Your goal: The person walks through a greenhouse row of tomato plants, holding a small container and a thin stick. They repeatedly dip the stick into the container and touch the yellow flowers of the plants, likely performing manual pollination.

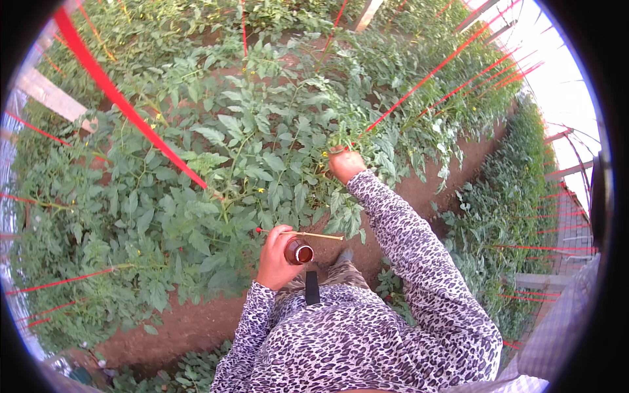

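Observation:
My left hand (276, 260) grips a small brown bottle (298, 251), its open mouth facing up towards me. The same hand holds a thin wooden stick (314, 236) with a red tip, lying across the top of the bottle. Farther out, my right hand (345, 164) is closed among the leaves of a tomato plant (339, 123), by the lower end of a red string (408, 96). Green plant parts show at its fingers, but what exactly it grips is hidden. Small yellow flowers (261, 190) dot the foliage between my hands.
A broad red string (128, 108) slants down into the plants at the left. Bare soil (417, 196) forms a path beside the row, with another plant row (506, 196) to the right. Posts (54, 96) stand at the left and back. My shoe (346, 255) is on the soil.

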{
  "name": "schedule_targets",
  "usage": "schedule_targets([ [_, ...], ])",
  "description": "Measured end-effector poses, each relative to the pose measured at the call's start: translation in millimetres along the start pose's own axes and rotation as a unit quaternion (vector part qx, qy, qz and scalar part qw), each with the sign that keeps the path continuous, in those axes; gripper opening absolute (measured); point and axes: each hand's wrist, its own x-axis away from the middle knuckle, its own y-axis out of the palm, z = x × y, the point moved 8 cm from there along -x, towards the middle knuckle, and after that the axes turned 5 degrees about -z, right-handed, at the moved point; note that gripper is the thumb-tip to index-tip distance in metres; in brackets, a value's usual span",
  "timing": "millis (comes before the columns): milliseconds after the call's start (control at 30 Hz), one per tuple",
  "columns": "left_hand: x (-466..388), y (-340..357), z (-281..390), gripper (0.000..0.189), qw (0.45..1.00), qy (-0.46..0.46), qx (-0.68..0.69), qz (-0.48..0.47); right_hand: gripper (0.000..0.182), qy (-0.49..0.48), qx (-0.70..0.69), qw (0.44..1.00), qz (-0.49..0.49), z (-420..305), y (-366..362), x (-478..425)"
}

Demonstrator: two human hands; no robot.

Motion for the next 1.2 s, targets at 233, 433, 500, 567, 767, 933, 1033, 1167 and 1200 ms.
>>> schedule_targets([
  [233,-25.6,26.6,57.3,0.058,0.995,0.059,0.001,-0.076,0.013,-0.036,-0.403,0.906,0.127,-34.4,-150.0,101.6],
  [433,-46.2,77.0,105.9,0.062,0.975,0.121,0.068,-0.175,0.039,0.169,-0.34,0.925,0.015,31.6,-156.8,218.7],
  [500,-53.4,103.2,114.8,0.062,0.964,0.122,0.084,-0.222,0.054,0.143,-0.489,0.861,0.006,29.6,-168.7,236.0],
  [567,-59.2,131.0,128.6,0.061,0.949,0.136,0.081,-0.273,0.056,0.111,-0.564,0.818,0.002,22.7,-182.3,245.6],
  [767,-70.8,222.9,167.8,0.061,0.928,0.1,0.101,-0.345,0.018,0.028,-0.51,0.845,0.16,77.7,-191.9,285.2],
  [933,-78.2,242.7,174.2,0.058,0.936,0.146,0.068,-0.314,0.01,0.164,-0.576,0.777,0.195,112.4,-171.4,310.3],
  [1033,-83.2,234.2,168.9,0.06,0.952,0.12,0.085,-0.27,0.012,0.211,-0.623,0.72,0.22,129.8,-147.0,314.0],
  [1167,-88.1,227.5,153.8,0.059,0.961,0.074,0.088,-0.25,0.016,0.22,-0.646,0.657,0.32,153.2,-125.2,315.4],
  [1200,-87.5,223.8,147.6,0.058,0.962,0.072,0.073,-0.251,0.017,0.228,-0.662,0.616,0.361,157.5,-116.6,318.7],
])
